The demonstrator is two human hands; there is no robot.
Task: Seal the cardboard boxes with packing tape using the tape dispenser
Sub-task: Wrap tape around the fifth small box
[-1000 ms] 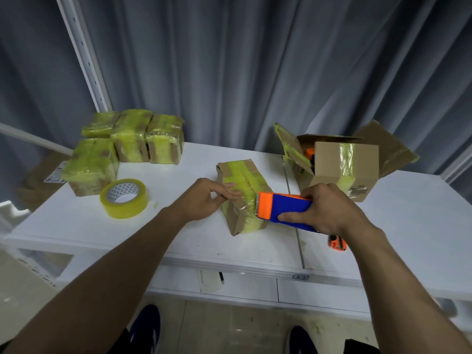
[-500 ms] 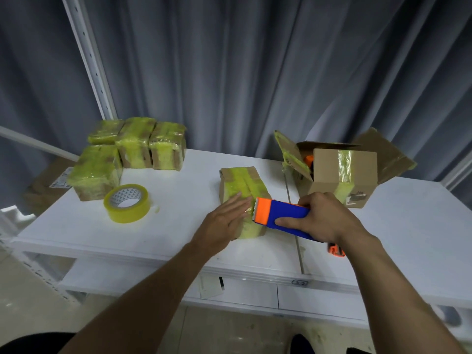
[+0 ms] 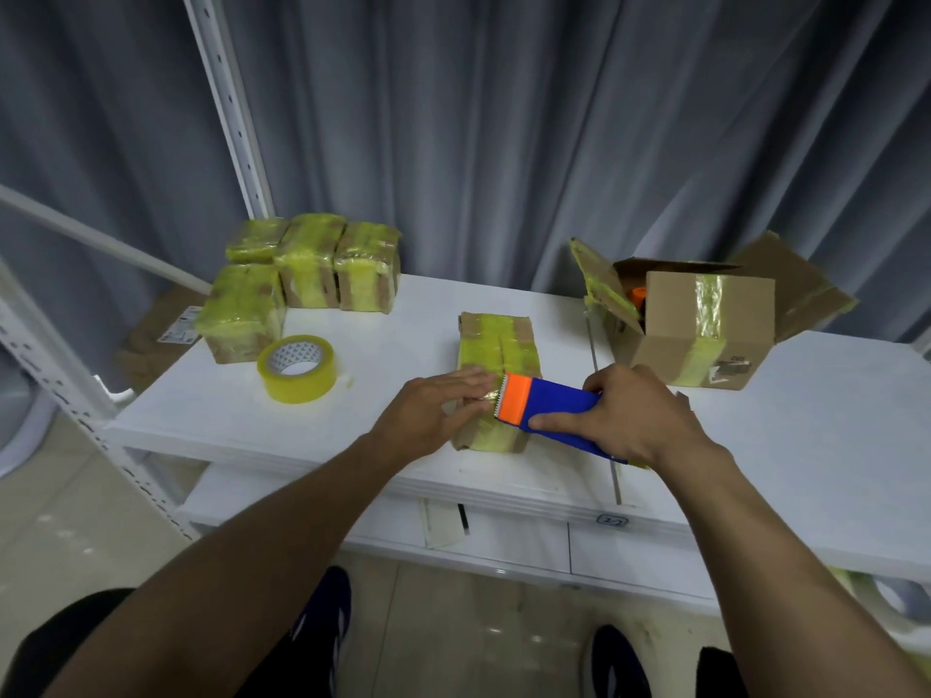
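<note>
At the middle of the white worktop (image 3: 806, 420) lies a small cardboard box (image 3: 521, 329) wrapped in yellowish tape (image 3: 483, 345). The left hand (image 3: 433, 410) rests flat on its near end, fingers straight, likely steadying it and smoothing the tape. The right hand (image 3: 635, 420) has its grip clamped round the blue and orange tape dispenser (image 3: 549, 410), toothed edge against the box top, probably to cut the tape.

The right hand (image 3: 635, 415) hides the rear of the tape dispenser (image 3: 549, 408). An orange item (image 3: 639, 296) inside the open box (image 3: 793, 282) is mostly concealed.
</note>
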